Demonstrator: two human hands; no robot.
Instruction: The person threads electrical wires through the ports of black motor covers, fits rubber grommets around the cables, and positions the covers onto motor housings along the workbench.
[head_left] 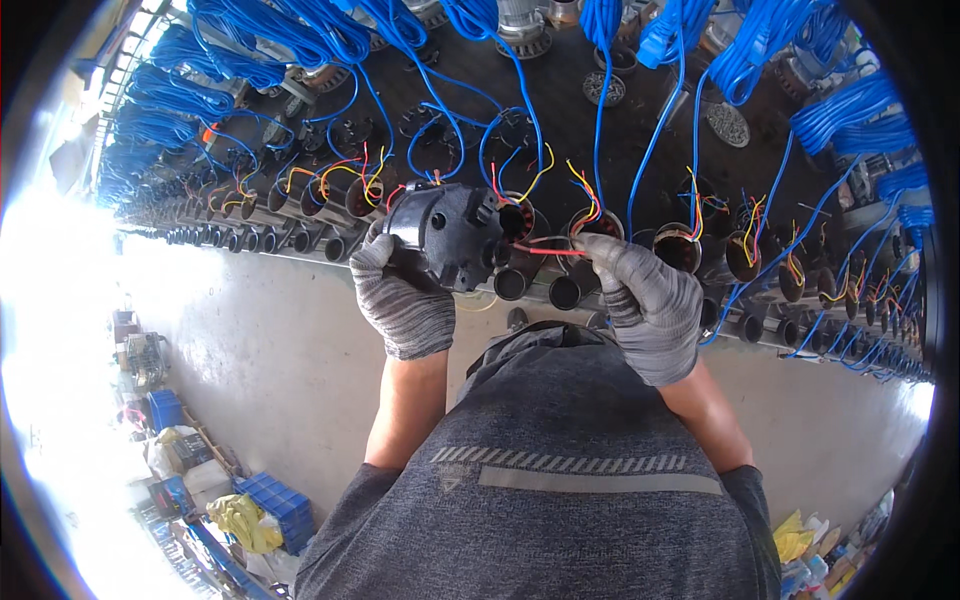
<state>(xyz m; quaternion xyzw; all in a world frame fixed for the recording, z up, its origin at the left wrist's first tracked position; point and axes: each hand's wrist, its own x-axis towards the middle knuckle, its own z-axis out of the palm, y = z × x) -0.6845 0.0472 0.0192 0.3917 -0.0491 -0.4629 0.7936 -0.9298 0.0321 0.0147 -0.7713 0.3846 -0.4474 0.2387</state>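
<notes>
In my gloved left hand [408, 312] is a black cylindrical motor [455, 238] with a shiny grey band, tilted so its lugged end faces right. The fingers wrap round its near side and lower edge. My gloved right hand [652, 308] pinches a red wire [552, 251] that stretches across from the motor's end. Just beyond that hand stands an open round housing [597, 222] with red, yellow and blue wires sticking out. Another open housing [518, 218] sits partly behind the motor.
A long row of similar housings [678, 245] runs along the dark bench [560, 130], each with loose wires. Coiled blue cables [770, 45] lie along the far side. Blue crates [278, 505] and bags stand on the floor [290, 350] at lower left.
</notes>
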